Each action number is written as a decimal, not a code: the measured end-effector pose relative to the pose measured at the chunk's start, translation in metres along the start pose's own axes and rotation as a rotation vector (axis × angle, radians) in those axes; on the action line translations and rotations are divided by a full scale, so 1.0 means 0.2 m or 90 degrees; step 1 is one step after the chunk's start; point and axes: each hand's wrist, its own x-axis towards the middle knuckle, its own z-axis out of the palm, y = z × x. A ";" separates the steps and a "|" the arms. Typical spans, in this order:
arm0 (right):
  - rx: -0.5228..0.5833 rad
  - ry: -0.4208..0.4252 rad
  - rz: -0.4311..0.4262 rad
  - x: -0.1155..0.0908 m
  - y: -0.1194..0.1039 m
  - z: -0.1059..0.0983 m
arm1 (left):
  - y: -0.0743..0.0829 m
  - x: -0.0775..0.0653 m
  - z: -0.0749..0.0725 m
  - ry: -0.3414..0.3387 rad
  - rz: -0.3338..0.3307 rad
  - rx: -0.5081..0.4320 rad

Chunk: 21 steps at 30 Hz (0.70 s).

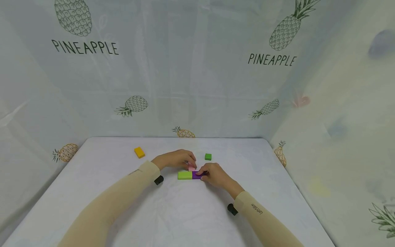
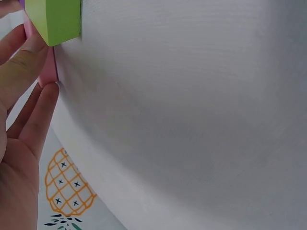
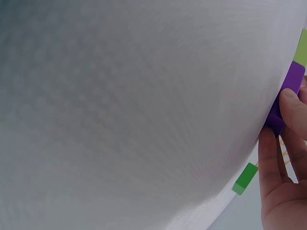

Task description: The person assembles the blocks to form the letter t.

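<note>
A light green block (image 1: 184, 175) lies on the table, end to end with a purple block (image 1: 196, 175). My right hand (image 1: 215, 175) grips the purple block, thumb on its near side and fingertips at its right end in the right wrist view. Just behind the row is a pink block (image 1: 191, 168), which my left hand (image 1: 179, 159) pinches between thumb and fingers. In the left wrist view the pink block (image 2: 48, 69) sits right up against the light green block (image 2: 62, 19), partly covered by my fingers.
A small green block (image 1: 208, 156) lies behind my right hand. Farther left, toward the back, is a yellow-orange block (image 1: 139, 152). The white table (image 1: 172, 216) meets a pineapple-printed curtain (image 1: 197, 75) at its back edge.
</note>
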 end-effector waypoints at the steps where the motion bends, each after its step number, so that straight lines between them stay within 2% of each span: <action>1: 0.004 -0.001 0.005 0.00 0.00 0.00 | 0.00 0.00 0.00 0.000 0.000 -0.002; 12: 0.002 0.004 -0.004 0.01 0.00 0.00 | -0.04 0.00 0.01 0.005 0.017 0.003; 21: 0.009 0.000 0.017 0.00 -0.01 0.00 | -0.03 0.01 0.01 0.005 0.015 0.002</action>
